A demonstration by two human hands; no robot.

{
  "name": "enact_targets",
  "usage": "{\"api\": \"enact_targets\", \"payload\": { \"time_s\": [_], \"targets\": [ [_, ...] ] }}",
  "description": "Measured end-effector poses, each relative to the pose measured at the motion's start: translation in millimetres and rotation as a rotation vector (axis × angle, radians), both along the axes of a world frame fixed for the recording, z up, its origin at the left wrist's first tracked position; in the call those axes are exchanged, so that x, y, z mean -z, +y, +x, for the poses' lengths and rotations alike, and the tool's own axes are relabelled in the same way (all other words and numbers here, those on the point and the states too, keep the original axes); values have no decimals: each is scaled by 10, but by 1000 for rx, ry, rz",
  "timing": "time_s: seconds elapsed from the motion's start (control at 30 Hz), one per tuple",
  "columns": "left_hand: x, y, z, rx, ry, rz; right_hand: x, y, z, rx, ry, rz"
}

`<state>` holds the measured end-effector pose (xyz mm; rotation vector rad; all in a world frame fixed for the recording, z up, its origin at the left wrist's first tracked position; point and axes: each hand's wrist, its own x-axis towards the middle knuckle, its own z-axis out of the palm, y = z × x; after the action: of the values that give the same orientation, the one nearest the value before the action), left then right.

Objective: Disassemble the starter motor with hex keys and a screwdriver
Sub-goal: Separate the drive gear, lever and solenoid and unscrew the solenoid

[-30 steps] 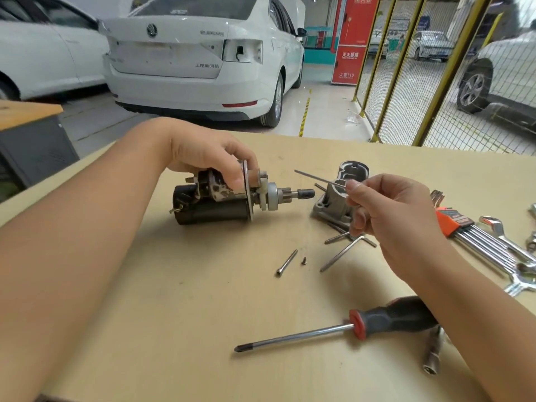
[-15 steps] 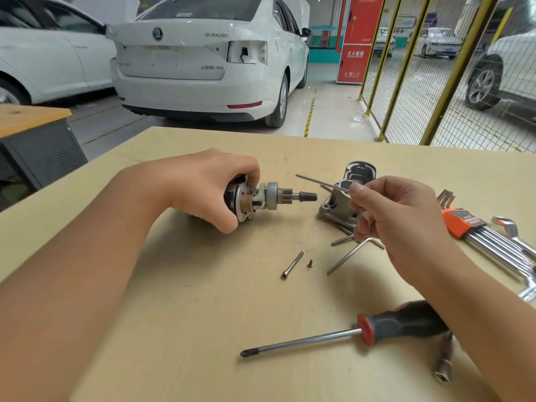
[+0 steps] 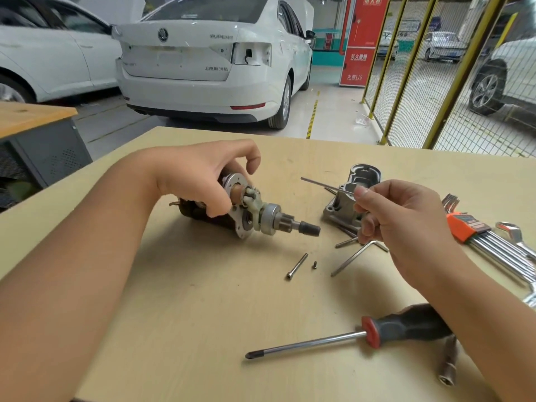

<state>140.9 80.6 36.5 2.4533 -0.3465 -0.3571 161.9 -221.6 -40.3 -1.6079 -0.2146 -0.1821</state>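
The starter motor (image 3: 262,217) lies on the wooden table (image 3: 203,314), its pinion shaft pointing right and toward me. My left hand (image 3: 203,177) grips its dark body from above, thumb near the round flange. The grey nose housing (image 3: 349,192), taken off, stands to the right. In front of that housing my right hand (image 3: 403,219) pinches a thin hex key (image 3: 322,184), its long arm pointing left. A long bolt (image 3: 296,266) and a small screw (image 3: 315,265) lie below the motor. A loose hex key (image 3: 355,256) lies beside them. The screwdriver (image 3: 348,335) lies near me.
An orange holder with several hex keys (image 3: 487,239) and wrenches (image 3: 519,242) sits at the right edge. A socket (image 3: 448,361) lies by the screwdriver handle. White cars and a yellow mesh fence stand beyond the table; a second bench is at the left.
My left hand has turned the motor so its flange and pinion end swing toward me. My right hand with the hex key has barely moved.
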Motion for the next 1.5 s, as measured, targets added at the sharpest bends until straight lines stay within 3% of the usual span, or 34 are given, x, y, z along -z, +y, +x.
{"api": "enact_targets", "payload": {
  "time_s": [0.13, 0.43, 0.63, 1.1, 1.33, 1.5],
  "targets": [
    [-66, 35, 177, 29, 70, -20, -11, 13, -22, 0, 4, -1],
    [155, 180, 278, -107, -103, 167, 8, 20, -5, -19, -21, 3],
    [157, 99, 144, 15, -152, 90, 17, 38, -34, -33, -34, -41],
    [284, -58, -45, 119, -340, 196, -12, 61, -112, -107, -95, -123],
    [306, -104, -118, 138, -465, 30, -6, 70, -120, -112, -143, -146],
    [314, -157, -150, 13, -395, -140, 8, 63, -115, -131, -160, -172]
  ]
}}
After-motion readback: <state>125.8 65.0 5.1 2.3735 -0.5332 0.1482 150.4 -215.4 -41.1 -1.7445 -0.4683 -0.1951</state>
